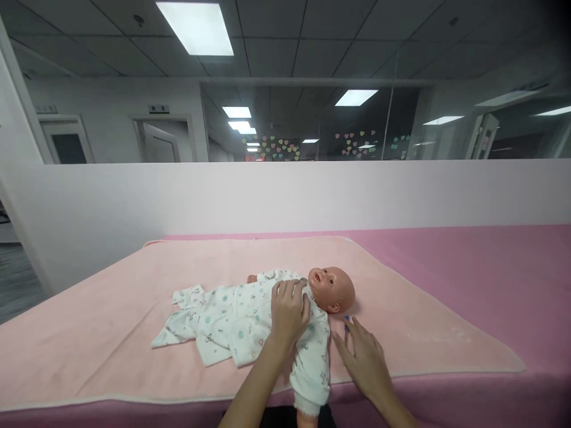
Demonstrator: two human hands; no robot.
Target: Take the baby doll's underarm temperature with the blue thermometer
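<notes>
Doll (250,312): one; blanket (134,297): one. Left fingers (282,289) atop doll, grip unclear; right fingers (363,334) apart.

Your left hand (288,309) and your right hand (366,358) are ungloved, each with slender fingers. Your left forearm (256,380) is bare throughout its visible length, smooth in outline and tapering toward a slim wrist; your right forearm (395,407), likewise bare, is cut off by the lower border. Black cloth (329,418), apparently your clothing, shows between the forearms; the garment's cut cannot be determined.
</notes>
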